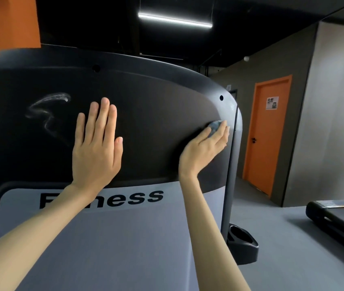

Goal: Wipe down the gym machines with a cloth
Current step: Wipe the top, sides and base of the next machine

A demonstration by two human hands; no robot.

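The person is wiping the dark panel [156, 122] of a gym machine. The right hand [204, 150] is pressing a small grey cloth [214, 126] flat against the panel's right edge, fingers nearly straight over it rather than clenched. The left hand [97, 148] is lying released, palm flat, on the middle of the panel and grasping nothing, seemingly just bracing.

A whitish smear [47, 110] is showing on the panel's left part, so I'd judge this face only partly done. The next move is probably calling for a firm sweep of the cloth leftward across the panel to that mark.

Below the panel, black lettering [133, 198] on the grey band is reading "ness" after an "F", likely "Fitness", the forearm covering the middle. To the panel's right, an orange door [265, 135] is carrying a sign [272, 103] too small to read.
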